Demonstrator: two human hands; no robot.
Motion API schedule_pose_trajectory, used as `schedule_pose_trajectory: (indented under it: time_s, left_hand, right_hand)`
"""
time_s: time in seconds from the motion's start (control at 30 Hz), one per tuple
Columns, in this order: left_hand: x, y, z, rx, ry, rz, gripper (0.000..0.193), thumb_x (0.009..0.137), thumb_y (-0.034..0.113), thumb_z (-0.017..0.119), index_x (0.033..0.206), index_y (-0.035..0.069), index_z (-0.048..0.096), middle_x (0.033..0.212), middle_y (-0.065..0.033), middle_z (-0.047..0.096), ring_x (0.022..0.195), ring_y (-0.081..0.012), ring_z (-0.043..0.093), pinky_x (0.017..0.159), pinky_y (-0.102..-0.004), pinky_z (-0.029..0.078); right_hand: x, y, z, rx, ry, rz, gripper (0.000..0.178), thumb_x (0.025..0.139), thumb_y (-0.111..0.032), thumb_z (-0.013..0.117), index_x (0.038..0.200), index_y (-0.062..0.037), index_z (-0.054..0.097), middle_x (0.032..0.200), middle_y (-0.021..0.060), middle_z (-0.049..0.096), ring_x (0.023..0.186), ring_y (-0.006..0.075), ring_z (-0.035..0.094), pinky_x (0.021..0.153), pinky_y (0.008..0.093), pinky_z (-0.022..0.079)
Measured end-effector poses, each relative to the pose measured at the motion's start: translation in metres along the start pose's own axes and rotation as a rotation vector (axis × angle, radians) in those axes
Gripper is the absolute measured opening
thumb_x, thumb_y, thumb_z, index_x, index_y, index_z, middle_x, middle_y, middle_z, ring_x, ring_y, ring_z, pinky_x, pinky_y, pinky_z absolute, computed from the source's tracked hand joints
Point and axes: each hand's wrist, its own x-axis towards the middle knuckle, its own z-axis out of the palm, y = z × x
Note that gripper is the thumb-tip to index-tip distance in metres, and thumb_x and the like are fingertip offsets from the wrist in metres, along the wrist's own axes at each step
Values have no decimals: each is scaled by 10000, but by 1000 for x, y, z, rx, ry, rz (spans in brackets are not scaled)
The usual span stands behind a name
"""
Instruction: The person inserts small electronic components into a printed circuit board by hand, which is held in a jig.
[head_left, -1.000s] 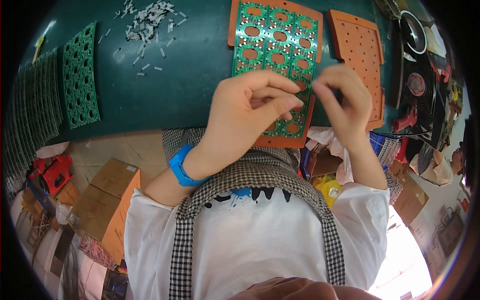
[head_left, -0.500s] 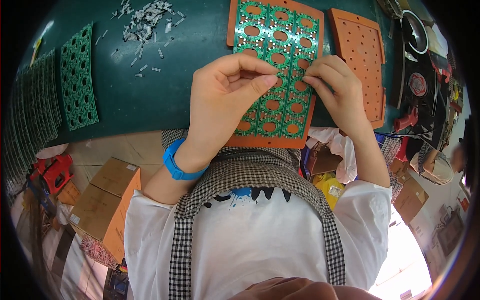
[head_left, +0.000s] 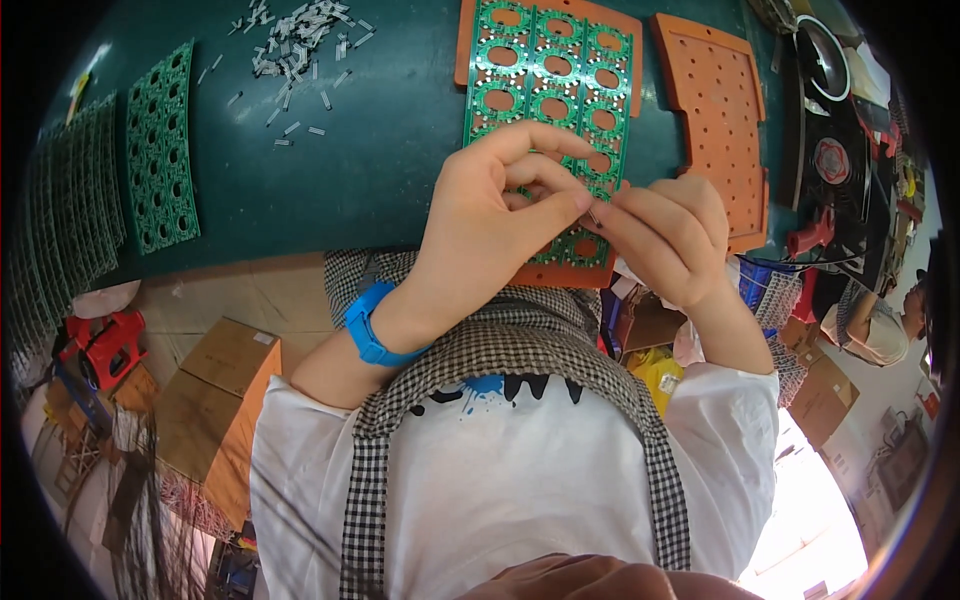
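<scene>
My left hand (head_left: 505, 200), with a blue band on its wrist, is over the green circuit board panel (head_left: 500, 100), its thumb and fingers pinched together. Opposite it, my right hand (head_left: 672, 232) is closed too, thumb against index finger. Between the two sets of fingertips is a small slim component (head_left: 595, 216), partly hidden, which both hands seem to touch. Under them the panel, with its rows of oval cutouts, lies in an orange-brown tray (head_left: 632, 60). Both hands cover part of the panel's lower half.
A pile of small slim clear-and-dark components (head_left: 295, 45) lies at the far left of the green table (head_left: 330, 190). Another panel (head_left: 162, 150) and a row of stacked panels (head_left: 65, 200) stand at the left. A second orange-brown tray (head_left: 712, 110) lies at the right.
Both hands have come nearer to me and closer together. Their fingertips, apart over the panel before, now meet at a small component.
</scene>
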Motion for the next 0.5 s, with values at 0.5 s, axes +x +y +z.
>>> schedule_pose_trajectory:
  time_s: [0.5]
  left_hand:
    - [-4, -1, -132, 1361, 897, 360, 275, 780, 240, 747, 963, 54, 662, 939, -88, 597, 889, -265, 567, 778, -376, 447]
  right_hand:
    - [-1, 9, -5, 488, -348, 670, 94, 780, 20, 668, 833, -2, 595, 862, 98, 583, 843, 261, 603, 710, 336, 493]
